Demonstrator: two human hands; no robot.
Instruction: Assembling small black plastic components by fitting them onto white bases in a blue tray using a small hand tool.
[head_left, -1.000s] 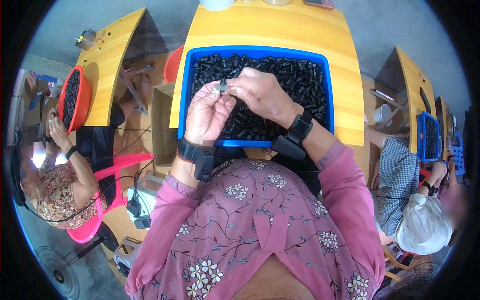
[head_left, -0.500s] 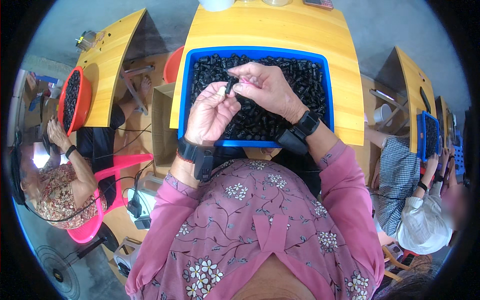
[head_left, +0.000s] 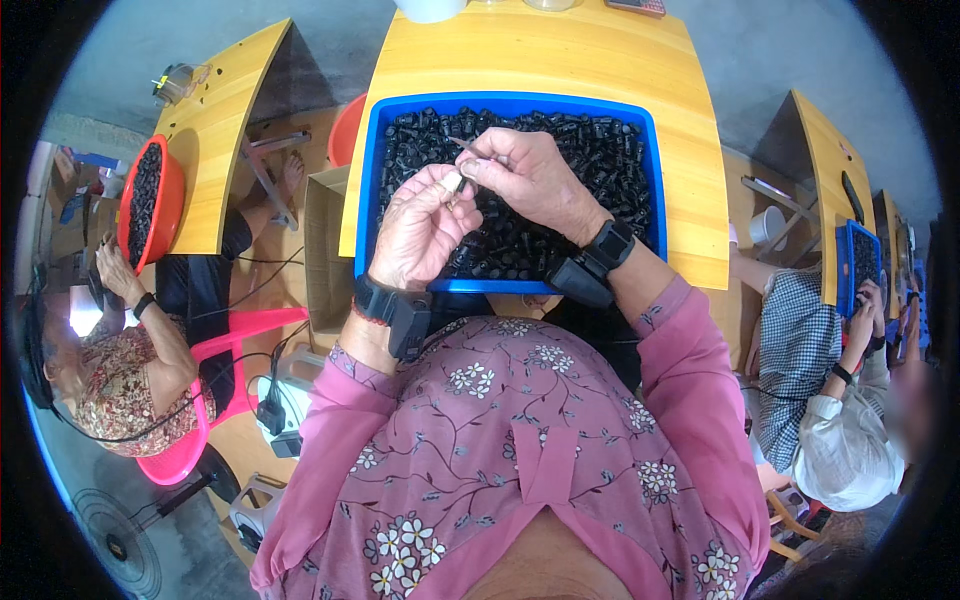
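Over a blue tray heaped with small black cylindrical parts, my two hands meet at the fingertips. My left hand pinches one small black part, mostly hidden by the fingers; a pale covering wraps a fingertip. In my right hand is a thin pointed blade, its tip sticking out to the left past the fingers. The right thumb presses close to the black part. How the blade lies against the part is hidden.
The tray sits on a yellow wooden table. An open cardboard box and a red basin are at the left. Seated people work at both sides, one by an orange basin, another by a blue tray.
The black part stood visible between my fingertips and is now largely covered. My right hand has turned, so the blade's tip shows and the pink bit in its grip is hidden.
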